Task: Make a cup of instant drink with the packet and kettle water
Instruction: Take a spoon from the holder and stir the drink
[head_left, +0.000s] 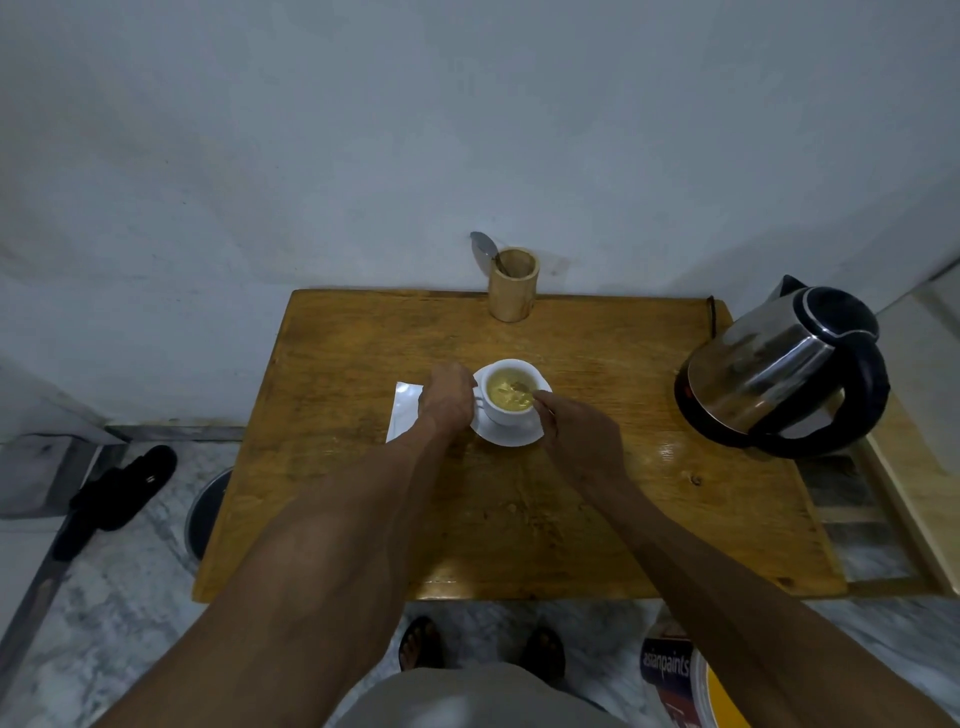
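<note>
Cup (510, 391) on saucer (506, 435), mid-table (363, 519), holds pale yellow liquid. Left hand (447, 397) closed at the handle, likely steadying. Right hand (584, 441) pinches spoon (524, 388), tip submerged, probably stirring. Packet (404, 410) beside saucer; kettle (784, 366) at right edge.

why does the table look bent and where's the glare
Head view: the wide-angle lens bows the table edges and wall line; glare sits on the kettle steel and a wet-looking patch of tabletop near it; light is dim, the cup slightly soft.
</note>
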